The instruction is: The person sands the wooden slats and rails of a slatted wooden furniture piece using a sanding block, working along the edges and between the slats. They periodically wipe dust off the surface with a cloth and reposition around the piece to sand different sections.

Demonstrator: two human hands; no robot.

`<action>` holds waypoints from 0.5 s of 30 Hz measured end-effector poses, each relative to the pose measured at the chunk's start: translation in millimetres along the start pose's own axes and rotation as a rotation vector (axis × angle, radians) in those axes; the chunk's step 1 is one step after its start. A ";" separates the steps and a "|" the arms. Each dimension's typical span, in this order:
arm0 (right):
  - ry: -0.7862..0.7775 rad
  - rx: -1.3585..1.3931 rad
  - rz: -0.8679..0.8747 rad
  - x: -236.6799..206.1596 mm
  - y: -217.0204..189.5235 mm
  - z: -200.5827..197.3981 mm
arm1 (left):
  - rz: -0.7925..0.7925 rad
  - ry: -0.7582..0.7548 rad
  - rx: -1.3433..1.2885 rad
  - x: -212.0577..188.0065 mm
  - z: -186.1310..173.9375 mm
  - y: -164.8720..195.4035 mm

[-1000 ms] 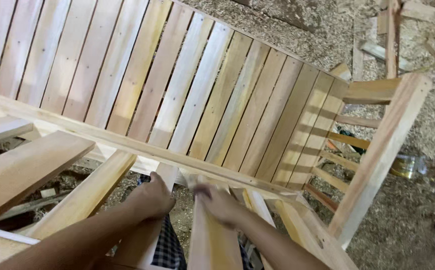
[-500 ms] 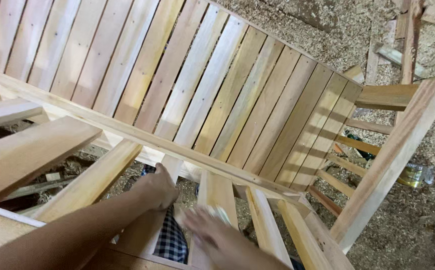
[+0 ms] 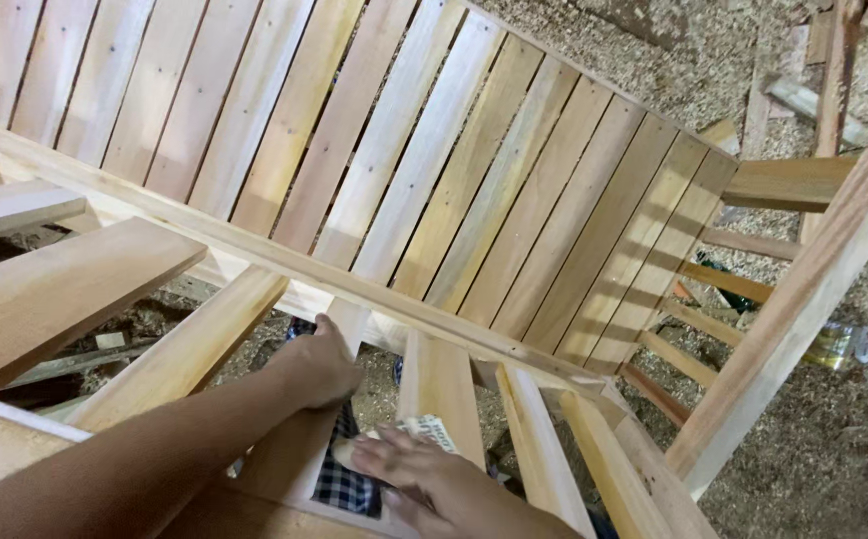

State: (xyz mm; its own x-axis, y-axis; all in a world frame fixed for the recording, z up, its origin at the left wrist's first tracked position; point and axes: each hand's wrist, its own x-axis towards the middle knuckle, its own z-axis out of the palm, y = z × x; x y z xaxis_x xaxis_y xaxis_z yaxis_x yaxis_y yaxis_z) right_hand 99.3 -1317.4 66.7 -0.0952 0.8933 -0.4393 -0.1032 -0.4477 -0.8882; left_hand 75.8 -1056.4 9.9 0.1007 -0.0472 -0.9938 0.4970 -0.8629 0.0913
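A pale wooden slatted bench fills the view, its backrest slats point(image 3: 434, 150) rising behind a long back rail point(image 3: 254, 245). My left hand point(image 3: 319, 364) lies on a seat slat point(image 3: 289, 454) just below that rail, with its fingers curled over the wood. My right hand point(image 3: 424, 477) is nearer to me. It presses a small piece of sandpaper point(image 3: 432, 429) flat onto the neighbouring seat slat point(image 3: 444, 379). Gaps separate the seat slats.
The bench's armrest post point(image 3: 793, 299) and side rungs stand at the right. Sawdust covers the floor point(image 3: 853, 439), with a plastic bottle point(image 3: 838, 344) lying on it. Wood offcuts point(image 3: 803, 95) lie at the top right. Checked cloth point(image 3: 339, 484) shows through a slat gap.
My right hand has slid back along its slat toward me, away from the back rail where it sat beside my left hand. My left hand has stayed on its slat.
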 end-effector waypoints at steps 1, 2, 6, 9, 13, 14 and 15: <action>0.001 -0.013 -0.008 0.8 0.5 -1.0 | 0.142 0.040 0.266 0.3 0.5 -0.5; -0.008 -0.011 -0.031 1.8 1.9 0.5 | 0.288 0.074 0.534 0.9 1.3 -1.4; -0.081 0.066 0.185 -14.9 10.0 11.4 | -0.109 0.070 -0.273 -1.7 1.9 -1.3; -0.068 0.122 0.311 -23.9 5.5 5.8 | -0.097 0.049 -0.281 -11.6 -4.7 1.8; 0.084 0.036 0.371 15.1 -20.0 -43.3 | -0.120 -0.033 -0.298 -27.7 -16.6 10.2; 0.138 0.001 0.434 37.7 -25.8 -58.8 | -0.114 -0.015 -0.302 -30.6 -19.2 12.2; 0.154 -0.023 0.537 55.9 -29.3 -71.8 | -0.123 0.002 -0.297 -32.9 -21.0 14.2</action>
State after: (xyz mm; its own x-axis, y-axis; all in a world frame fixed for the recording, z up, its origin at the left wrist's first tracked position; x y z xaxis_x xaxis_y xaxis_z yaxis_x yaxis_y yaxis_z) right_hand 168.1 -1251.6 58.5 0.0173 0.5359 -0.8441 -0.0585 -0.8422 -0.5360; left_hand 97.6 -1056.6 45.3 0.0258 0.0496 -0.9984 0.7356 -0.6773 -0.0147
